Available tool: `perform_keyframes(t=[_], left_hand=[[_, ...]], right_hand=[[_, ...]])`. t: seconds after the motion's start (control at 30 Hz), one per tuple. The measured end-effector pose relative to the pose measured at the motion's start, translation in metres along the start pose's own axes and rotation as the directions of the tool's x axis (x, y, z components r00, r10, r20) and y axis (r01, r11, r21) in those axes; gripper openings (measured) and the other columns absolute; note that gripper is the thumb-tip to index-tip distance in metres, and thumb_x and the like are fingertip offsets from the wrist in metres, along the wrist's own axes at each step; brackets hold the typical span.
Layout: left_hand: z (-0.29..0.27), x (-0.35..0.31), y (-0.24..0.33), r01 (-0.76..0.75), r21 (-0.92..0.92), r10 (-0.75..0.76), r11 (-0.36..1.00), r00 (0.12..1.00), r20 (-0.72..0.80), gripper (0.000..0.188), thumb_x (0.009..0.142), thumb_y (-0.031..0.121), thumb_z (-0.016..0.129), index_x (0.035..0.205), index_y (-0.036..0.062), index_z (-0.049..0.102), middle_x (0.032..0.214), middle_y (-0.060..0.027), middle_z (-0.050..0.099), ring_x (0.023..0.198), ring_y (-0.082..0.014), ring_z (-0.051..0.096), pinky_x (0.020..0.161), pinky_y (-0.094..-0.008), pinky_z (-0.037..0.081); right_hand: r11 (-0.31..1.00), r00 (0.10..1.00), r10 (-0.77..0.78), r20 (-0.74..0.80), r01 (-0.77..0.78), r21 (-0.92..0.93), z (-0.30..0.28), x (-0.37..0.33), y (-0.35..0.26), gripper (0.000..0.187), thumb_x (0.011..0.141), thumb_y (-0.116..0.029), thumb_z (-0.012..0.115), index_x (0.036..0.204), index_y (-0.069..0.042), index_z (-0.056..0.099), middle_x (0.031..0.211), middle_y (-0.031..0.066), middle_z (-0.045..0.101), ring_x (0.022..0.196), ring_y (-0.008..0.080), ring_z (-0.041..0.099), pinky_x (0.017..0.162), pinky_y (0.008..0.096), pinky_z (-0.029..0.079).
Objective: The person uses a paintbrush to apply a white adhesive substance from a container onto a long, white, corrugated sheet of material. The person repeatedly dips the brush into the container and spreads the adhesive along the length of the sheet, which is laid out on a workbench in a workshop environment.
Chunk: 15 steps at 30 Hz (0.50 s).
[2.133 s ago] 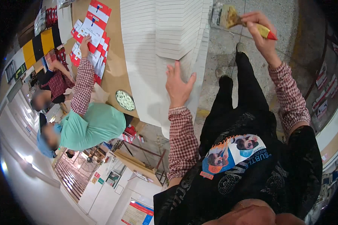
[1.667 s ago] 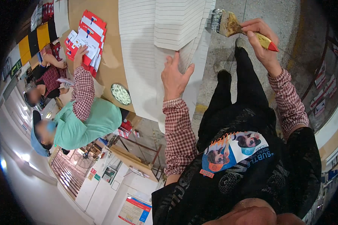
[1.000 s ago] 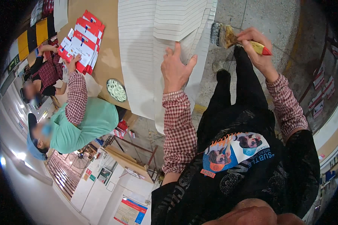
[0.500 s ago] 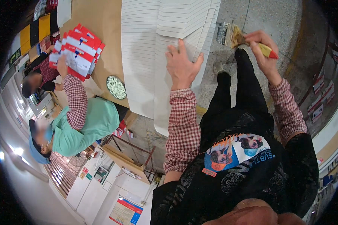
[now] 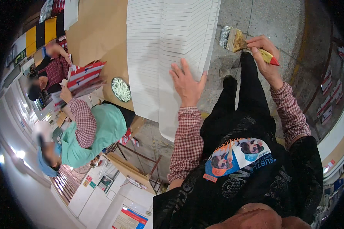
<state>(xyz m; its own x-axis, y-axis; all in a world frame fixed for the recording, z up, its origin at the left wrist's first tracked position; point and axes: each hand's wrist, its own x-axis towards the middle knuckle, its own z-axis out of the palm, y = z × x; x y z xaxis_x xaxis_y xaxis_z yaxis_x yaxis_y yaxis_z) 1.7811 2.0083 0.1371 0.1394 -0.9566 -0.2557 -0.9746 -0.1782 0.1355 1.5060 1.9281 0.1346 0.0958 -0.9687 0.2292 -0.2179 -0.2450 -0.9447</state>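
Long white paper sheets (image 5: 145, 65) lie in an overlapping, stepped stack on the brown-topped table, their many edges showing as dark lines. My left hand (image 5: 188, 84) rests on the right part of this stack with its fingers spread. Off the table's right side, over the floor, my right hand (image 5: 264, 57) grips a flat paintbrush (image 5: 237, 40) by its yellow and red handle. The brush's bristles point left towards the paper and look whitish at the tip. The bristles are apart from the sheets.
Across the table (image 5: 99, 34) a co-worker in a green apron (image 5: 95, 124) holds red and white printed sheets (image 5: 86, 78). Another person (image 5: 55, 70) stands farther left. A round dish (image 5: 120, 89) of pale green bands sits near the table edge. Red and white pieces (image 5: 326, 97) lie at right.
My left hand has slid nearer to me across the paper. The brush has shifted slightly and stays in my right hand. The co-worker's printed sheets have been lifted and tilted.
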Motion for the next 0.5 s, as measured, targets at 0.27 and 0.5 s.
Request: perform_keyframes(t=[0.27, 0.5], left_hand=[[-0.039, 0.020, -0.010, -0.010, -0.192, 0.051, 0.981, 0.977, 0.209, 0.078, 0.085, 0.052, 0.060, 0.144, 0.0048, 0.040, 0.139, -0.0366, 0.040, 0.128, -0.0530, 0.040, 0.100, -0.0508, 0.041], [-0.037, 0.017, -0.014, -0.048, -0.131, 0.068, 0.990, 0.986, 0.153, 0.077, 0.084, 0.051, 0.061, 0.141, 0.0023, 0.044, 0.132, -0.0390, 0.046, 0.122, -0.0453, 0.051, 0.099, -0.0441, 0.042]], right_hand=[[0.989, 0.988, -0.146, -0.040, 0.145, -0.035, 0.012, 0.028, 0.012, 0.006, 0.085, -0.006, 0.061, 0.085, 0.000, 0.063, 0.092, 0.0103, 0.066, 0.086, 0.0201, 0.064, 0.076, 0.0297, 0.050], [0.993, 0.993, -0.115, -0.029, 0.115, -0.012, 0.011, 0.012, -0.005, 0.006, 0.085, -0.005, 0.062, 0.085, 0.001, 0.062, 0.091, 0.0106, 0.066, 0.087, 0.0203, 0.064, 0.076, 0.0295, 0.050]])
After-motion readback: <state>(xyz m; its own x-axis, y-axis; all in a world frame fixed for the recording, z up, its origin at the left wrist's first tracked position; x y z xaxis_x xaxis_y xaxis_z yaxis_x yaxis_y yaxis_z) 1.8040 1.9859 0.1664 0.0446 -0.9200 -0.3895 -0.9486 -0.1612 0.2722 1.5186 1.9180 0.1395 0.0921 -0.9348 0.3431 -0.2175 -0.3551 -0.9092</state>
